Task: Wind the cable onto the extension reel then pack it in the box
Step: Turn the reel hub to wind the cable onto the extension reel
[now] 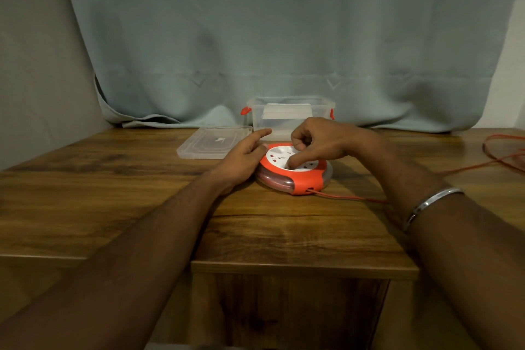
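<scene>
A round orange and white extension reel (295, 179) lies flat on the wooden table (113, 179). My left hand (244, 159) rests against its left side, fingers spread along the rim. My right hand (315, 142) sits on top of the white socket face, fingers curled, one fingertip pressed into the face. The orange cable (349, 196) leaves the reel's front slot, runs right under my right forearm and ends in loose loops at the far right. Behind the reel stands a clear plastic box (289, 115) with orange clips, uncovered.
The box's clear lid (213, 145) lies flat on the table left of the box. A grey-blue curtain (284, 37) hangs behind the table. Loose cable loops (502, 156) lie near the right edge. A lower cabinet front sits below the table's near edge.
</scene>
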### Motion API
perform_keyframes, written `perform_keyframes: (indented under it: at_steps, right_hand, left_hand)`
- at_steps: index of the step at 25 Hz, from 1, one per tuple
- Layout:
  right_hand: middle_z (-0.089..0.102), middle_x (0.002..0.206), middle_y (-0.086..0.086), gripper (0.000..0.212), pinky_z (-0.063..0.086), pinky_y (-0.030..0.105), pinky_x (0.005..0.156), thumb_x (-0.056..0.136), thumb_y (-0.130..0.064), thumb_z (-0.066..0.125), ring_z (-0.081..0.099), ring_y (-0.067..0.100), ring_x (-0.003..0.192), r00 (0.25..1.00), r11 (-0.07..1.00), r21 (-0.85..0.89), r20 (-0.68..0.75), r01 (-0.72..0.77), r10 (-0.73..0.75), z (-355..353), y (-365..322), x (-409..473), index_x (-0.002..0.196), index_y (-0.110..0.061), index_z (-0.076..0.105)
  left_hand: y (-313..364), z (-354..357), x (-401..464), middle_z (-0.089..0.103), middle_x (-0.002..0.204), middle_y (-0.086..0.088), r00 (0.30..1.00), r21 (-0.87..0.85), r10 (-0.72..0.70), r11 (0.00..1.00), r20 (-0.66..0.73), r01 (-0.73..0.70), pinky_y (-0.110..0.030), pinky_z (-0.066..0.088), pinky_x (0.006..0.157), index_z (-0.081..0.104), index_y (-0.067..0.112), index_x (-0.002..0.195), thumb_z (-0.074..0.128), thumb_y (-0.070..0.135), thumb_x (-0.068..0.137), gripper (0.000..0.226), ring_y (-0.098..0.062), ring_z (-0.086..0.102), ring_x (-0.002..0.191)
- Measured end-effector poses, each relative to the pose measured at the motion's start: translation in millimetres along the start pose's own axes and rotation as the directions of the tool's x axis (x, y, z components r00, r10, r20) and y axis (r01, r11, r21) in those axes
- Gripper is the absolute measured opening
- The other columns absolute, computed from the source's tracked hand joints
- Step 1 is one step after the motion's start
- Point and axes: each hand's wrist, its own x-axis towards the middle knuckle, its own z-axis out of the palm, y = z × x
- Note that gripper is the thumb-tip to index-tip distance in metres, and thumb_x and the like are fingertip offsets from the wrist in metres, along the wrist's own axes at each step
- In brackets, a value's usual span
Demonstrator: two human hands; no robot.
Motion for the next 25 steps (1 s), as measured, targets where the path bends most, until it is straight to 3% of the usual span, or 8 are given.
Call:
perform_keyframes:
  at_steps: [3, 8, 12, 15, 18, 21, 23, 25]
  right_hand:
    - [0.062, 0.061, 0.000, 0.034, 0.046, 0.036, 0.068, 0.081, -0.041, 0.080, 0.060, 0.013, 0.068, 1.000, 1.000, -0.005, -0.004, -0.022, 0.022, 1, -2, 2, 0.061, -0.018, 0.065]
    - [0.067, 0.053, -0.001, 0.043, 0.049, 0.036, 0.061, 0.082, -0.052, 0.077, 0.062, 0.011, 0.055, 0.997, 0.999, -0.035, -0.080, -0.013, 0.010, 7, -6, 4, 0.058, -0.018, 0.072]
    - [0.073, 0.073, 0.002, 0.013, 0.048, 0.033, 0.065, 0.081, -0.020, 0.083, 0.062, 0.005, 0.062, 0.983, 0.996, 0.024, -0.163, 0.090, -0.085, -7, -4, -5, 0.078, -0.016, 0.071]
    - [0.075, 0.109, 0.004, 0.043, 0.045, 0.018, 0.064, 0.076, 0.009, 0.077, 0.060, -0.013, 0.058, 0.997, 0.991, 0.109, -0.042, 0.076, -0.071, -14, -3, -10, 0.111, -0.010, 0.063]
    - [0.069, 0.127, 0.001, 0.058, 0.052, 0.022, 0.068, 0.075, 0.012, 0.074, 0.063, -0.015, 0.066, 0.996, 0.997, 0.081, 0.085, 0.003, -0.009, -11, 3, -5, 0.121, -0.021, 0.058]
    - [0.071, 0.124, -0.002, 0.063, 0.054, 0.021, 0.072, 0.075, 0.008, 0.076, 0.065, -0.004, 0.097, 0.997, 0.994, 0.113, 0.078, -0.008, -0.001, -11, 9, -1, 0.124, -0.026, 0.056]
    - [0.073, 0.117, -0.002, 0.064, 0.051, 0.018, 0.068, 0.075, 0.005, 0.079, 0.065, -0.004, 0.091, 0.998, 0.990, 0.137, 0.064, -0.021, 0.012, -11, 10, -2, 0.125, -0.025, 0.053]
    - [0.074, 0.112, 0.002, 0.063, 0.052, 0.023, 0.072, 0.075, -0.001, 0.082, 0.066, 0.006, 0.095, 0.998, 0.987, 0.156, 0.051, -0.040, 0.033, -9, 10, -3, 0.125, -0.023, 0.051]
  left_hand:
    - [-1, 0, 1, 0.063, 0.123, 0.001, 1.000, -0.005, -0.006, 1.000, 0.006, 0.006, -0.021, 0.059, 0.079, 0.039, 0.034, 0.151, 0.040, 0.024, 0.108, 0.044, -0.010, 0.065, 0.104]
    - [-1, 0, 0, 0.061, 0.123, 0.002, 1.000, -0.009, -0.007, 1.000, 0.006, 0.007, -0.018, 0.058, 0.075, 0.041, 0.034, 0.150, 0.040, 0.024, 0.108, 0.043, -0.010, 0.065, 0.104]
    - [-2, -1, 2, 0.059, 0.133, -0.004, 1.000, -0.024, -0.013, 1.000, 0.015, 0.013, -0.023, 0.057, 0.081, 0.044, 0.033, 0.148, 0.040, 0.023, 0.107, 0.042, -0.013, 0.063, 0.109]
    - [-2, 0, 1, 0.059, 0.133, -0.004, 1.000, -0.028, -0.009, 1.000, 0.014, 0.009, -0.025, 0.056, 0.085, 0.044, 0.030, 0.148, 0.040, 0.021, 0.107, 0.042, -0.012, 0.061, 0.110]
    - [-3, 0, 2, 0.061, 0.131, -0.005, 1.000, -0.033, -0.004, 0.999, 0.009, 0.004, -0.025, 0.056, 0.085, 0.044, 0.030, 0.148, 0.040, 0.020, 0.107, 0.042, -0.014, 0.063, 0.111]
    - [-4, -1, 3, 0.058, 0.136, -0.006, 1.000, -0.028, -0.007, 1.000, 0.014, 0.007, -0.026, 0.057, 0.085, 0.043, 0.033, 0.148, 0.040, 0.022, 0.107, 0.042, -0.016, 0.062, 0.114]
    - [-4, -1, 3, 0.056, 0.137, -0.006, 1.000, -0.029, -0.011, 1.000, 0.012, 0.012, -0.029, 0.058, 0.087, 0.043, 0.034, 0.148, 0.039, 0.024, 0.107, 0.042, -0.016, 0.061, 0.114]
    - [-4, -1, 3, 0.056, 0.136, -0.006, 1.000, -0.027, -0.012, 1.000, 0.011, 0.012, -0.031, 0.059, 0.089, 0.042, 0.035, 0.148, 0.039, 0.024, 0.108, 0.042, -0.014, 0.062, 0.112]
